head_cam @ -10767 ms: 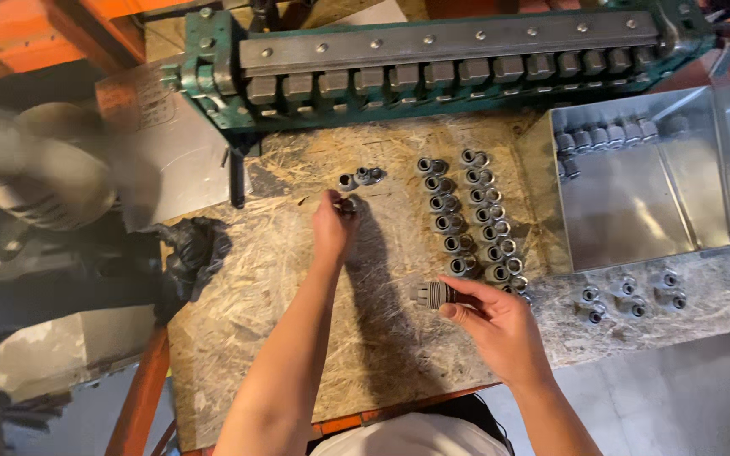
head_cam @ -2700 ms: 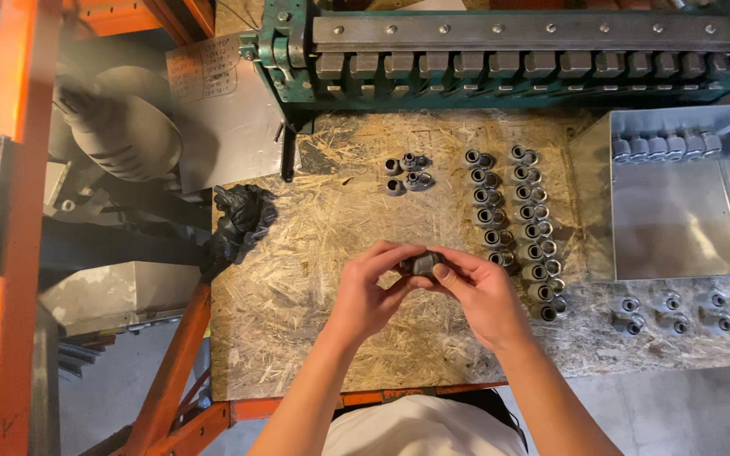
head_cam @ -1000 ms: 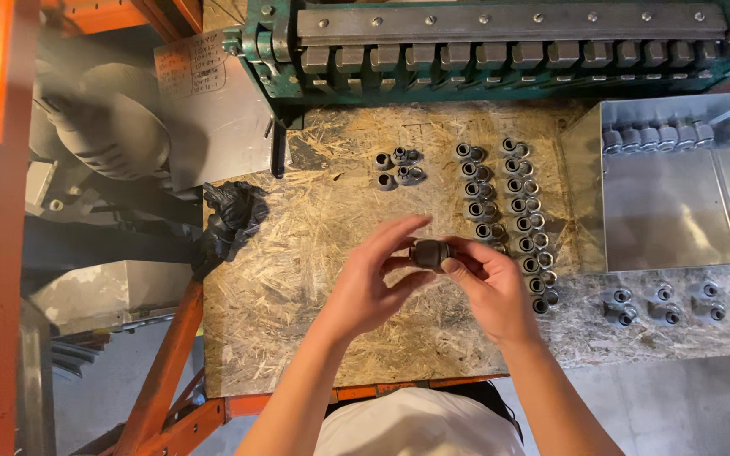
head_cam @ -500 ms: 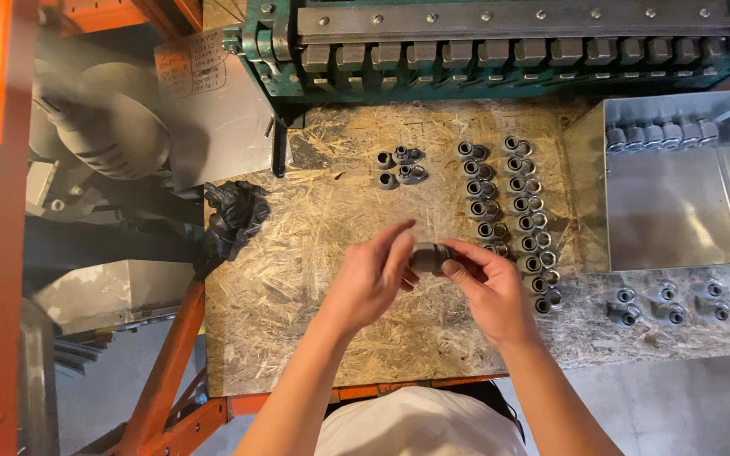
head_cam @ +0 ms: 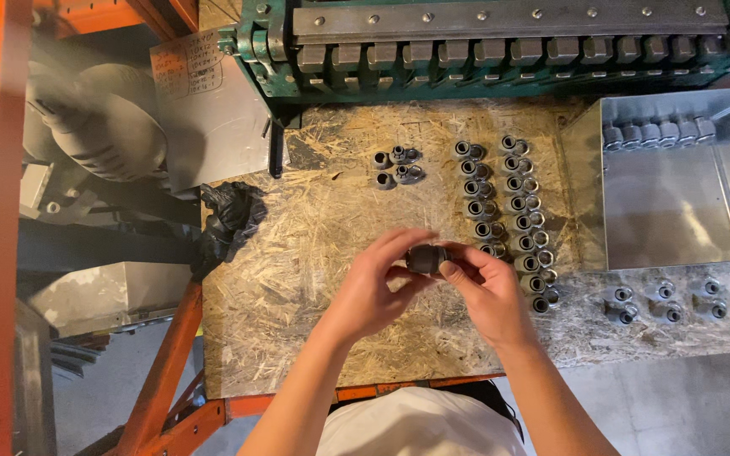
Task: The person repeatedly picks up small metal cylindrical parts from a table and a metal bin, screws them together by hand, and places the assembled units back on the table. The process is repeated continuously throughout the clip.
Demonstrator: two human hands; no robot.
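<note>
- The left hand point(head_cam: 373, 291) and right hand point(head_cam: 487, 291) meet above the table point(head_cam: 297, 295), fingertips of both closed on one small dark fitting point(head_cam: 426, 258) held between them, clear of the board.
- Compared with half a second and a second ago, the hands have hardly moved; the fitting sits in the same spot between them, with the left fingers curled a little more over its top. The person looks to be working the piece in place, perhaps twisting two parts together, though the joint itself is hidden by the fingers.
- Nearly three seconds ago the hands were already joined on it. About eleven seconds ago they were apart, the left reaching far forward to the small group and the right holding a piece near the body.
- Just right of the right hand, two columns of fittings point(head_cam: 507, 221) run away from the person; their near end lies just beside the right fingers.
- Further right, beyond the right wrist, a few loose fittings point(head_cam: 661, 301) lie in pairs on the board.
- Ahead of the left hand sits a small group point(head_cam: 397, 165) of parts.
- Well left of the left hand, a black rag point(head_cam: 228, 221) hangs at the table edge.
- Far right, a metal tray point(head_cam: 673, 211) holds a row of fittings along its far wall.
- Farthest off, a green machine point(head_cam: 500, 42) spans the table's back edge.
</note>
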